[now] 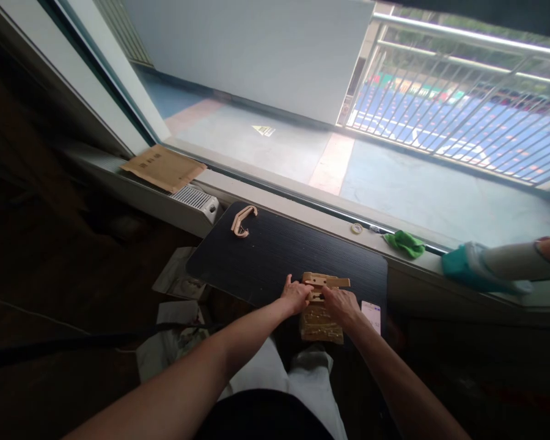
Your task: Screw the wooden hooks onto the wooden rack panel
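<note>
My left hand (pixel 296 296) grips the left end of a light wooden piece (pixel 318 281) with dark holes, its thumb or a finger sticking up. From the right, my right hand (pixel 341 303) closes on the same work, fingers bent over its near side. A flat wooden strip (pixel 343 283) juts out past the right hand. Under the wood lies a brown package (pixel 321 330) wrapped in shiny tape, at the near edge of the black table (pixel 275 256). The fingertips partly hide the wood, so I cannot tell how its parts join.
Beside my right wrist rests a lit phone (pixel 371 316). A bent wooden piece (pixel 241 221) lies at the far left of the table. Along the sill are a brown envelope (pixel 165 167), a tape roll (pixel 356 228), a green cloth (pixel 404 243) and a teal-and-white object (pixel 467 269).
</note>
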{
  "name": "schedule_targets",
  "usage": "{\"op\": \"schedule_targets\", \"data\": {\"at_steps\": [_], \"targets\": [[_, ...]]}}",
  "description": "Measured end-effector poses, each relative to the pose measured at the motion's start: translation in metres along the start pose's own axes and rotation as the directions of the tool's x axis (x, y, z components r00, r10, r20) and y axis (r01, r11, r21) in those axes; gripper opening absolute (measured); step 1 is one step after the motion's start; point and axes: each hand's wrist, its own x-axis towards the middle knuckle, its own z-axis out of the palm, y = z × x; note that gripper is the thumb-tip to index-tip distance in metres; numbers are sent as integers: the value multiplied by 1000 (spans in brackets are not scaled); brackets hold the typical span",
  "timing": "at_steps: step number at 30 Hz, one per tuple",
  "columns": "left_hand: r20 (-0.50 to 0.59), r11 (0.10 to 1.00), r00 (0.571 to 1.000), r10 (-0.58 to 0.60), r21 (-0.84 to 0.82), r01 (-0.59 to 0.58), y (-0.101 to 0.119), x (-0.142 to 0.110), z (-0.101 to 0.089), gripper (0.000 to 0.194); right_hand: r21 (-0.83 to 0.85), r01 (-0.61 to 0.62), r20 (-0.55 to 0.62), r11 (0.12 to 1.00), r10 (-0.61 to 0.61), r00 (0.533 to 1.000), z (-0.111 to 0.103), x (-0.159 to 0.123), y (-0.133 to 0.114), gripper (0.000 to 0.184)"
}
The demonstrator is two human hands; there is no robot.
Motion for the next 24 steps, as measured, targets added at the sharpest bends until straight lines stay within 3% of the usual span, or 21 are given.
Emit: {"op": "schedule_targets", "data": {"at_steps": [16, 24], "targets": [[-21, 998, 999, -44, -46, 43, -1, -1, -2, 32, 1, 98, 19, 995, -98, 995, -16, 3, -6, 25], [-56, 1000, 998, -29, -12, 28, 1, 0, 0, 31, 47, 109, 6, 993, -109, 994, -6, 3, -3, 30]]}}
